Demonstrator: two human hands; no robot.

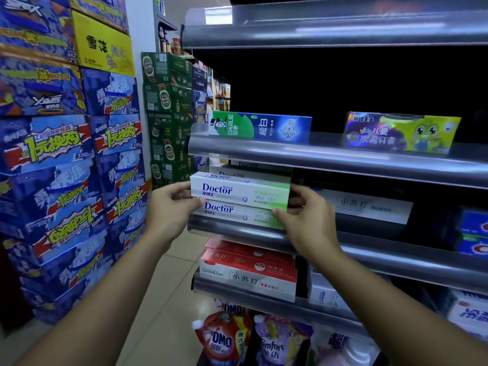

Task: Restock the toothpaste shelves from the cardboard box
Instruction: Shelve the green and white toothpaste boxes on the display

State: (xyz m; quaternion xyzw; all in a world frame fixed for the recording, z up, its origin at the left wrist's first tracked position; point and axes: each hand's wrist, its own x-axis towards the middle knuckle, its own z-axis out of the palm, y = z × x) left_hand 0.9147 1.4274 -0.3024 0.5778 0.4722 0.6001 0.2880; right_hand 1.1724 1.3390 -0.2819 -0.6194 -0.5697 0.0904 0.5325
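Both hands gripped one white-and-green Doctor toothpaste box (239,192), held level between them. The left hand (171,207) was curled round its left end, thumb on the lower front edge, fingers behind. The right hand (307,217) was curled round its right end, thumb across the lower front corner. Just under both thumbs lay a second Doctor box (235,215) behind the shelf rail (237,229); could not tell whether the held box rested on it. More Doctor boxes sat behind, past the fingertips. Above the hands lay a Darlie box (260,126); up and right of the right hand, a kids' toothpaste box (401,133). Just right of the right hand lay a white box (369,207). Below both hands sat red-and-white boxes (248,268). Well left of the left hand stood blue drink cases (52,154).
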